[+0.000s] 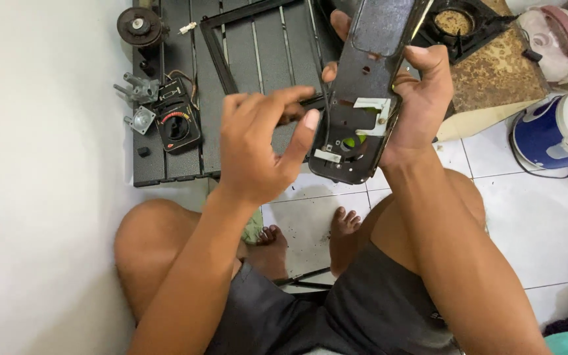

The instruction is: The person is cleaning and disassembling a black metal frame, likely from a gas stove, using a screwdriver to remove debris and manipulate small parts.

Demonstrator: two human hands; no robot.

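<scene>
My right hand [422, 98] grips a long black panel [366, 98] and holds it upright in front of me. The panel has a white bracket [373, 108] and a round opening with green showing through near its lower end. My left hand [261, 148] is just left of the panel with the fingers curled and the thumb stretched toward the panel's lower left edge. A thin dark rod-like piece [307, 102] lies between the fingertips and the panel; whether the hand pinches it is unclear.
A dark slatted metal sheet [165, 167] lies on the floor ahead with a black frame [218, 56], a black control plate with a dial [177, 123], small metal valve parts [138, 89] and a round burner cap [139, 26]. A stove burner [458, 23] and a blue-white appliance [557, 131] are at right. White wall at left.
</scene>
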